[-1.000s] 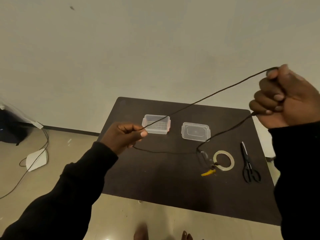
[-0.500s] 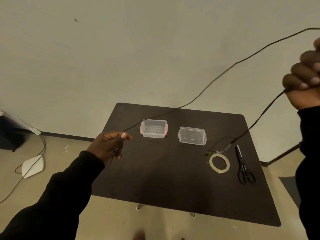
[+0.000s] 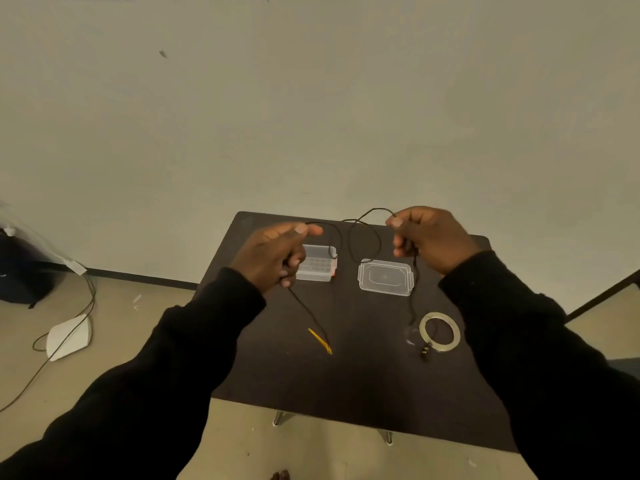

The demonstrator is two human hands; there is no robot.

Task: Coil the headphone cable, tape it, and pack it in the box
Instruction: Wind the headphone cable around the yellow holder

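Note:
A thin black headphone cable (image 3: 363, 237) hangs in slack loops between my two hands above the dark table (image 3: 346, 382). My left hand (image 3: 273, 258) pinches one part of it, and a strand drops from that hand to a yellow plug end (image 3: 320, 341) on the table. My right hand (image 3: 429, 237) grips the other part, and a strand falls past the lid to the earbud end (image 3: 424, 353) beside the tape roll (image 3: 439, 331). The clear plastic box (image 3: 317, 263) stands open behind my left hand. Its clear lid (image 3: 386, 277) lies to its right.
The table's near edge runs below my forearms, with floor beneath. On the floor at the left lie a white flat device (image 3: 69, 336) with trailing cords and a dark bag (image 3: 20, 268). The scissors are hidden behind my right sleeve.
Both hands came together over the table from a wide spread. The taut cable went slack and now loops between them. The plug end moved left onto the table's middle.

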